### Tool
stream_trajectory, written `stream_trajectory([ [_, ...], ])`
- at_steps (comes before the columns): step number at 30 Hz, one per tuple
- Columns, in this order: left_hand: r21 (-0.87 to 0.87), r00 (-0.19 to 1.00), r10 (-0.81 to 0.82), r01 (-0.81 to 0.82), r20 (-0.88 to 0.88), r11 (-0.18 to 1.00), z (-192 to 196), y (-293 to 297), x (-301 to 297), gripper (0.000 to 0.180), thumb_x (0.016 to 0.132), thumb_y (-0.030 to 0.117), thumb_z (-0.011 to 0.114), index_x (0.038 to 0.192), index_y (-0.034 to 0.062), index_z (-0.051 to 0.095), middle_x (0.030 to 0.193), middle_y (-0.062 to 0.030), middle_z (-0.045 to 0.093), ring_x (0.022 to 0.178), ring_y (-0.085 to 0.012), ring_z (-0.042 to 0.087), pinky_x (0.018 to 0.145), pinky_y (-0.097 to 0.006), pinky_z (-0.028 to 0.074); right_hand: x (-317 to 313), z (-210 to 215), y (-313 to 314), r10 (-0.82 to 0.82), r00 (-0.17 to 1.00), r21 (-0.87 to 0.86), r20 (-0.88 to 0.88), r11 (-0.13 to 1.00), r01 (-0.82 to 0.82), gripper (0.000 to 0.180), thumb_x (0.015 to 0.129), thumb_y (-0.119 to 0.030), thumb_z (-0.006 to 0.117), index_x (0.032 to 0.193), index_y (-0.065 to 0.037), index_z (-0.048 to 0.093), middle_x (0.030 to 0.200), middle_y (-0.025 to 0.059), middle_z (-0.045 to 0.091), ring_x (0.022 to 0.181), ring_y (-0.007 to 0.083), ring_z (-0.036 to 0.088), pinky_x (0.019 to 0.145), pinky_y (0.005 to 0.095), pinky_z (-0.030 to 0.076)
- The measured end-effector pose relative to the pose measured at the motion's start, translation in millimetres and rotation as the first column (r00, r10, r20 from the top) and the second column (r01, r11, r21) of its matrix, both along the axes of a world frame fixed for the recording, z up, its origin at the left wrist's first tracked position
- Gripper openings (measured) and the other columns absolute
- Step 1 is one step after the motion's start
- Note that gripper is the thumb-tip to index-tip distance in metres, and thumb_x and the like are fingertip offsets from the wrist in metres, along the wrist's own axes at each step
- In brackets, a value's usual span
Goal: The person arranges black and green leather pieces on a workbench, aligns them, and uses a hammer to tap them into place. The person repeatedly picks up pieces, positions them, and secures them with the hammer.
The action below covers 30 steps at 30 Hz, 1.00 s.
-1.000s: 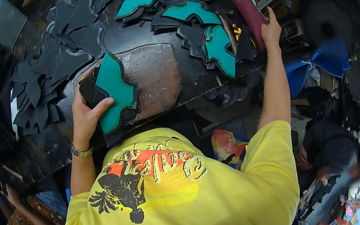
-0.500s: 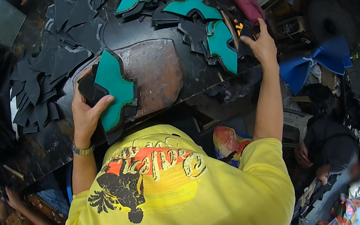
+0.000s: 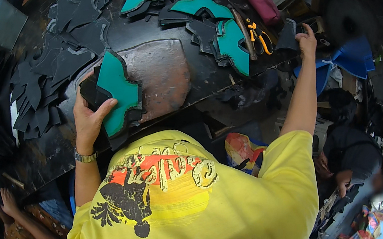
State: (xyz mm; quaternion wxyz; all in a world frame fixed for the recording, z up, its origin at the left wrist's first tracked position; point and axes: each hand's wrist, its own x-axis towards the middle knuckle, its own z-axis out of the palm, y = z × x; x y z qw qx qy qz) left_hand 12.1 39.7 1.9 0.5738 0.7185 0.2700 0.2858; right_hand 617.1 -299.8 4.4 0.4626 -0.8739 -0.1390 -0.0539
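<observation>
My left hand (image 3: 89,116) grips a stack made of a teal shaped piece (image 3: 119,88) with black sheet pieces (image 3: 91,89) under it. Its thumb lies on the teal face, and the fingers are hidden beneath. Out past the table's right edge, my right hand (image 3: 308,42) has its fingers closed at the side of a black cut piece (image 3: 289,36). Orange-handled pliers (image 3: 259,36) lie to the left of that hand, beside a long brown tool (image 3: 245,34). Several more teal pieces (image 3: 203,6) rest on black ones at the back of the table.
A worn brownish slab (image 3: 161,73) lies on the dark table (image 3: 65,150). Overlapping black cut pieces (image 3: 65,51) cover the table's left side. At the back sits a maroon roll (image 3: 257,1). Other people's hands (image 3: 10,204) show at lower left, and another person (image 3: 352,153) is at right.
My right hand has moved right, away from the pliers, which now show fully. A black piece now appears at its fingers. My left hand and its stack have barely shifted.
</observation>
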Motion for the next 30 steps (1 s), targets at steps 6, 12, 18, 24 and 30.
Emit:
stream_trajectory([
  [6,0.007,1.000,0.004,-0.004,-0.021,1.000,3,0,-1,0.074,0.083,0.003,0.085,0.147,-0.0012,0.048,0.134,-0.0100,0.062,0.120,-0.0176,0.061,0.106,-0.032,0.047,-35,-20,52,0.077,0.897,-0.359,0.435,0.928,0.095,0.070,0.076,-0.011,0.081,0.142,-0.018,0.060,0.098,0.0119,0.074,0.092,0.0321,0.072,0.086,0.0431,0.056],
  [12,0.052,0.999,-0.020,0.022,-0.034,0.998,3,2,0,0.074,0.083,0.003,0.085,0.147,-0.0009,0.047,0.134,-0.0104,0.062,0.119,-0.0172,0.061,0.105,-0.031,0.048,-121,1,93,0.337,0.843,-0.379,0.420,0.909,-0.175,0.067,0.080,-0.024,0.079,0.144,-0.018,0.058,0.132,0.0173,0.059,0.115,0.0372,0.063,0.099,0.0442,0.051],
  [18,0.051,1.000,-0.011,0.011,-0.006,0.999,1,1,-1,0.074,0.083,0.003,0.085,0.147,-0.0008,0.047,0.134,-0.0106,0.062,0.119,-0.0169,0.061,0.105,-0.031,0.048,-141,-6,94,0.336,0.916,-0.255,0.220,0.926,-0.279,0.064,0.082,-0.021,0.078,0.143,-0.018,0.058,0.126,0.0175,0.066,0.114,0.0363,0.064,0.100,0.0435,0.050],
  [24,0.023,1.000,-0.006,0.006,0.015,1.000,1,0,-1,0.074,0.083,0.003,0.085,0.146,-0.0012,0.048,0.134,-0.0106,0.063,0.119,-0.0171,0.061,0.106,-0.031,0.047,-123,-23,94,0.385,0.871,-0.395,0.306,0.884,-0.252,0.051,0.081,-0.016,0.070,0.132,-0.016,0.066,0.120,0.0179,0.070,0.112,0.0395,0.066,0.098,0.0452,0.052],
  [30,0.046,1.000,-0.012,0.011,0.004,0.999,3,-2,0,0.074,0.083,0.004,0.085,0.146,-0.0013,0.048,0.136,-0.0111,0.062,0.121,-0.0171,0.060,0.107,-0.032,0.046,-127,-17,89,0.168,0.908,-0.510,0.384,0.858,0.057,0.048,0.084,-0.020,0.073,0.131,-0.013,0.064,0.122,0.0184,0.067,0.116,0.0389,0.062,0.098,0.0488,0.050],
])
